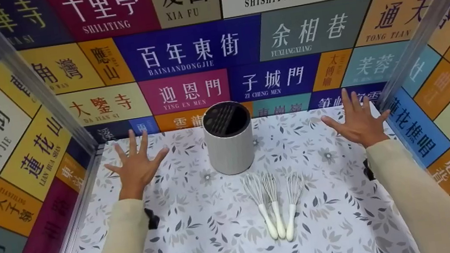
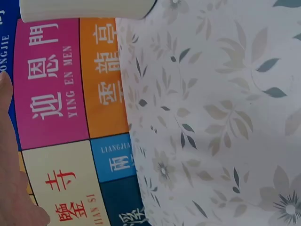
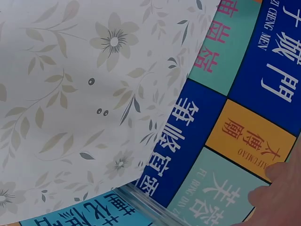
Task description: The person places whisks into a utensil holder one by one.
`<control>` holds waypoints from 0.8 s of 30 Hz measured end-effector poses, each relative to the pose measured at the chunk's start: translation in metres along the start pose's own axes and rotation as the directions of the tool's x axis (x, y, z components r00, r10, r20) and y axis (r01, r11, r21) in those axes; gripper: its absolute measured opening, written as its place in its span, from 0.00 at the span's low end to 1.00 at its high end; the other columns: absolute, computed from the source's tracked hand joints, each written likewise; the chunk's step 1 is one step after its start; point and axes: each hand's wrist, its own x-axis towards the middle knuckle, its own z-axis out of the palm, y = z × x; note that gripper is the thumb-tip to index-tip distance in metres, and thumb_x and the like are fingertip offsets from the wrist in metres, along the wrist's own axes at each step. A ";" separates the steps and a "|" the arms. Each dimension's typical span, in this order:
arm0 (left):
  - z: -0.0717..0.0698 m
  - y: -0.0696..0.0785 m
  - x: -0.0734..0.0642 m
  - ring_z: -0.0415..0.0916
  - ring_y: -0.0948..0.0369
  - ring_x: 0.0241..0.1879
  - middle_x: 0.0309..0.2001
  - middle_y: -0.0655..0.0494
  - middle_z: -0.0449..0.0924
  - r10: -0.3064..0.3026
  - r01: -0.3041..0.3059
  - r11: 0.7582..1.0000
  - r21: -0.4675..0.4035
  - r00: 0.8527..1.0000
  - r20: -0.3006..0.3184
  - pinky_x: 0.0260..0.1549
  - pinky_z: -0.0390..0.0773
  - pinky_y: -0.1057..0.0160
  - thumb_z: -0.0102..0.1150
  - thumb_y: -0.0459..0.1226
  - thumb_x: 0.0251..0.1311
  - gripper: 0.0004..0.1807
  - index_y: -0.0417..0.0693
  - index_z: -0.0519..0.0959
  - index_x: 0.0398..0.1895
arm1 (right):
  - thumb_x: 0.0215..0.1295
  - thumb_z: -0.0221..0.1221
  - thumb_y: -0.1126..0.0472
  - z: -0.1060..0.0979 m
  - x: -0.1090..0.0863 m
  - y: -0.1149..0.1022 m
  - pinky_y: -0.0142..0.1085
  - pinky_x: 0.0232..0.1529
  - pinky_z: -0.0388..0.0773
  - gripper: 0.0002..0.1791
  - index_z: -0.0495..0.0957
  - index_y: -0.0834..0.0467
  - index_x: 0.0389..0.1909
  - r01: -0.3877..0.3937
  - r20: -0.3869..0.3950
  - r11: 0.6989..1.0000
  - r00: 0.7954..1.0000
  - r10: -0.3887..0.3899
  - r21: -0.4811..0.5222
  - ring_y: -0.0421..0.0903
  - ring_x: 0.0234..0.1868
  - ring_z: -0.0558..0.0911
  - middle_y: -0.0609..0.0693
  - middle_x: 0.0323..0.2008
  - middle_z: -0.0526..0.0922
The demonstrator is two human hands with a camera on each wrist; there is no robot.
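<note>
Three whisks lie side by side on the table, their wire ends toward the back: a left whisk [image 1: 267,220], a middle whisk [image 1: 279,221] and a right whisk [image 1: 291,219], all with cream handles. Behind them stands a light grey round holder [image 1: 231,154] with a dark slotted top. My left hand [image 1: 136,168] is held out with spread fingers to the left of the holder, holding nothing. On the other side, my right hand [image 1: 357,124] is also spread and holds nothing. In the left wrist view, the holder's edge [image 2: 87,9] shows at the top.
A white tablecloth with a leaf and flower print [image 1: 197,238] covers the table. Panels with coloured place-name signs [image 1: 191,49] rise behind it and along both sides. Clear corner strips [image 1: 40,87] run up at the left and right.
</note>
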 end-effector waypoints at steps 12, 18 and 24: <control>0.005 0.038 -0.003 0.41 0.36 0.81 0.84 0.51 0.41 0.101 -0.106 0.989 -0.100 0.993 -0.057 0.64 0.30 0.17 0.43 0.78 0.57 0.56 0.63 0.49 0.83 | 0.58 0.36 0.13 0.002 -0.013 -0.008 0.65 0.43 0.78 0.64 0.19 0.46 0.80 0.007 0.028 1.000 1.000 -0.007 -0.006 0.75 0.53 0.79 0.76 0.68 0.69; 0.007 0.059 -0.006 0.45 0.41 0.81 0.84 0.54 0.45 0.168 -0.174 0.979 -0.106 0.984 -0.063 0.67 0.32 0.20 0.44 0.77 0.59 0.53 0.65 0.49 0.83 | 0.59 0.40 0.14 0.011 -0.029 -0.012 0.44 0.16 0.70 0.65 0.23 0.48 0.82 0.024 0.036 1.000 0.999 -0.025 0.011 0.58 0.24 0.79 0.70 0.38 0.82; 0.010 0.081 -0.007 0.46 0.43 0.81 0.83 0.57 0.47 0.232 -0.240 0.964 -0.118 0.970 -0.073 0.68 0.35 0.20 0.50 0.72 0.62 0.49 0.67 0.50 0.83 | 0.59 0.40 0.14 0.024 -0.047 -0.020 0.54 0.29 0.79 0.65 0.31 0.52 0.83 0.058 0.033 0.997 0.998 -0.059 0.044 0.66 0.41 0.85 0.72 0.55 0.81</control>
